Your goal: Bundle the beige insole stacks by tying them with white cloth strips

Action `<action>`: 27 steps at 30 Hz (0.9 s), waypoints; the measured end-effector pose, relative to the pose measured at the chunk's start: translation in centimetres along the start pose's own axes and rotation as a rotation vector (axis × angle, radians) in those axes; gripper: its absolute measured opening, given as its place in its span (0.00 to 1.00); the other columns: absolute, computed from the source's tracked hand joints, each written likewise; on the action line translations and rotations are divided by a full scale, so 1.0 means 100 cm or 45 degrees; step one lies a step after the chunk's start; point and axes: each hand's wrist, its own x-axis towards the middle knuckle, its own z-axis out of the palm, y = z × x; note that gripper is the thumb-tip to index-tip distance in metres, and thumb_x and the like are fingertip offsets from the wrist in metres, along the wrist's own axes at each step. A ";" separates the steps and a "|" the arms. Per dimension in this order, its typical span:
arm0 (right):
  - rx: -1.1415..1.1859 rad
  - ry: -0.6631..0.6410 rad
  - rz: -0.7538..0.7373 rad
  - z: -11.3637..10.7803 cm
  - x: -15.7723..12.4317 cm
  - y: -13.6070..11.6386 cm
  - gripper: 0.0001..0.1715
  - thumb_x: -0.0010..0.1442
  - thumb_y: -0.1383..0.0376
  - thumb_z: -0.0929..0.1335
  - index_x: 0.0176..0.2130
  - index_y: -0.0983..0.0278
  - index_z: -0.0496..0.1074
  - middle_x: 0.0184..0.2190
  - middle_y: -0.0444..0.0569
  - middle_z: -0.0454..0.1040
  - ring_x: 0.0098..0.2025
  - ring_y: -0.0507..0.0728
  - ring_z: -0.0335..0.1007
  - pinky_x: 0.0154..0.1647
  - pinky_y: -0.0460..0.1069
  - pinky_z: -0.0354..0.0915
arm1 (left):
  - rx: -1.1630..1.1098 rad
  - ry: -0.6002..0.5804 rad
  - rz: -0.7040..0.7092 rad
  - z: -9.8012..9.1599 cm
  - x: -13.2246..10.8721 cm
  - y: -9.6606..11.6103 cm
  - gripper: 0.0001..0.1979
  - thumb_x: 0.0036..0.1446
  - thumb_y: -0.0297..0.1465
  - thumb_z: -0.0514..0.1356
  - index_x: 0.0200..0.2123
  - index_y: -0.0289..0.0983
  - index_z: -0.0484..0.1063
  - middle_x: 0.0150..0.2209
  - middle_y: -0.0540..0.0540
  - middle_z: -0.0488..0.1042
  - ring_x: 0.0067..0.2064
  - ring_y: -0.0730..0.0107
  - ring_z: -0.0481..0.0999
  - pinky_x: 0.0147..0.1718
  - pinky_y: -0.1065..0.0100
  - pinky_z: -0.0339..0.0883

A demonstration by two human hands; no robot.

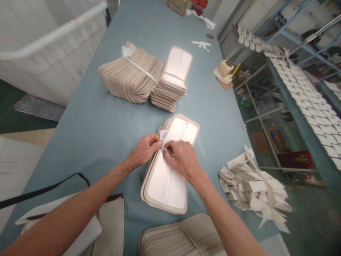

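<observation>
A stack of flat beige panels (162, 185) with rounded corners and white top faces lies on the blue-green table in front of me. A white strip (163, 134) runs at the stack's left edge, with a small knot or twist between my hands. Thumb and fingers of my left hand (146, 148) pinch the strip there. Just to the right, my right hand (181, 157) rests over the top panel, its fingers closed on the strip too. What lies under the right palm is hidden.
Two strip-tied bundles of panels (130, 76) stand farther back. Another tied stack (183, 238) is at the near edge. Loose white pieces (253, 188) pile up at the right edge. A bag with a black strap (109, 227) lies near left, a white cart (53, 46) beyond.
</observation>
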 end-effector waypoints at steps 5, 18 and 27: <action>0.046 -0.150 -0.019 -0.007 0.009 0.005 0.07 0.64 0.65 0.69 0.38 0.62 0.79 0.34 0.50 0.82 0.38 0.61 0.76 0.38 0.53 0.57 | 0.015 -0.031 -0.016 0.000 0.001 -0.001 0.14 0.54 0.42 0.61 0.30 0.36 0.68 0.27 0.51 0.69 0.30 0.70 0.66 0.30 0.68 0.59; 0.411 -0.518 -0.053 -0.021 0.026 0.017 0.14 0.52 0.69 0.69 0.19 0.62 0.63 0.17 0.37 0.58 0.23 0.50 0.53 0.26 0.48 0.49 | 0.103 -0.017 0.028 -0.001 -0.018 -0.001 0.12 0.64 0.39 0.56 0.40 0.37 0.71 0.33 0.48 0.74 0.35 0.67 0.72 0.36 0.67 0.65; 0.678 -0.627 -0.098 -0.023 0.014 0.030 0.14 0.54 0.63 0.66 0.20 0.63 0.61 0.20 0.37 0.52 0.26 0.49 0.50 0.25 0.46 0.45 | 0.618 -0.160 0.375 0.000 -0.025 0.005 0.11 0.55 0.23 0.56 0.41 0.38 0.72 0.41 0.46 0.71 0.39 0.66 0.71 0.39 0.65 0.63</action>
